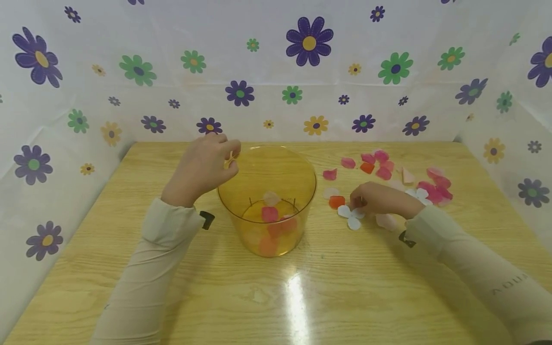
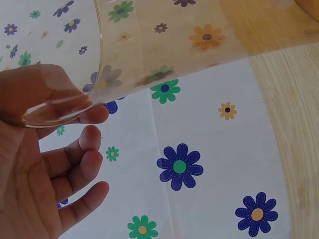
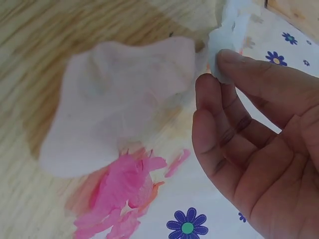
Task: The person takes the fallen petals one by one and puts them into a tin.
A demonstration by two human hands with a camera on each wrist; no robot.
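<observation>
A see-through amber plastic bucket (image 1: 276, 165) stands upright on the table, with several pink, red and pale petals lying inside at its bottom. My left hand (image 1: 200, 167) holds the bucket's left rim between thumb and forefinger; in the left wrist view the thumb shows through the clear wall (image 2: 159, 30), while the other fingers curve loosely outside. To the bucket's right, my right hand (image 1: 379, 197) pinches a white four-petalled fabric flower (image 1: 353, 223) low over the table. The right wrist view shows its white edge (image 3: 222, 45) between thumb and fingertips.
Beside the right hand lie a red petal (image 1: 337, 202), a pale pink petal (image 3: 119, 109) and another white flower (image 1: 420, 194). Several pink petals (image 1: 435, 189) are scattered behind it. A flower-printed white sheet (image 1: 267, 67) walls the table's back and sides.
</observation>
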